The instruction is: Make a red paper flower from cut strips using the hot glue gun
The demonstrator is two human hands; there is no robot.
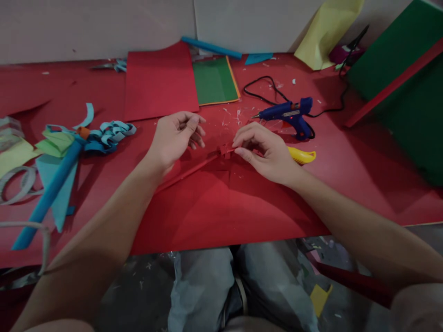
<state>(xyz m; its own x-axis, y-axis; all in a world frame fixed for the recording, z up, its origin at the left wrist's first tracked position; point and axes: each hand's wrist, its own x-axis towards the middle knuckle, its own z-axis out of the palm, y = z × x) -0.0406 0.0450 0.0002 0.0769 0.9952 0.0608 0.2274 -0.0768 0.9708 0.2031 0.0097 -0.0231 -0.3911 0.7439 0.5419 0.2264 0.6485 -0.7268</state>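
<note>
Red strip (194, 170), pinched by the right hand (265, 152), disappears behind the left forearm (129, 200), left hand (177, 137) loosely spread

1 thin red paper stick (194, 170), slanting over red tabletop (346, 161); small folded red piece (225, 151) at upper end.

It's just one head-worn cam, looking forward and down over the person's own legs (204, 286). It's pretty close in, with the left hand (175, 138) and right hand (266, 154) around mid-frame. The desk (356, 189) fills most of the view, wall (97, 27) up top, floor (138, 295) down low.
</note>
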